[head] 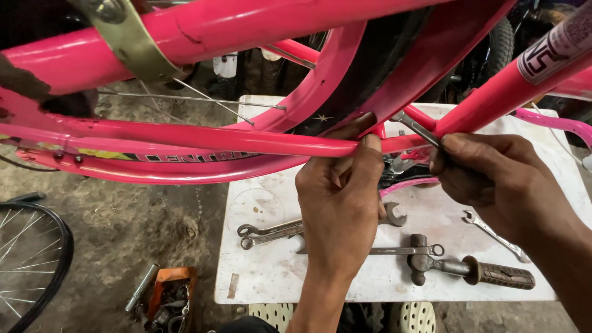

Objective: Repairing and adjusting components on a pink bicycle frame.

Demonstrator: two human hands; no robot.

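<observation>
The pink bicycle frame (203, 139) fills the upper view, held above a white table (271, 277); it looks partly stripped or partly assembled, and the fastener at the junction of its tubes appears to be in mid-work, neither plainly tight nor plainly loose; the left hand (341, 185) grips the lower tube with fingers curled round it, steadying the frame; the right hand (487, 176) is closed around a slim spanner (416, 128) whose head is set at that junction; spare spanners (271, 231) and a hammer (456, 266) lie unused on the table, and a loose spoked wheel (28, 265) rests on the ground at the left; the fastener itself is hidden behind the tubes and fingers; the frame's ends are cut off by the edges; the dark parts beneath the hands are too murky to identify.
</observation>
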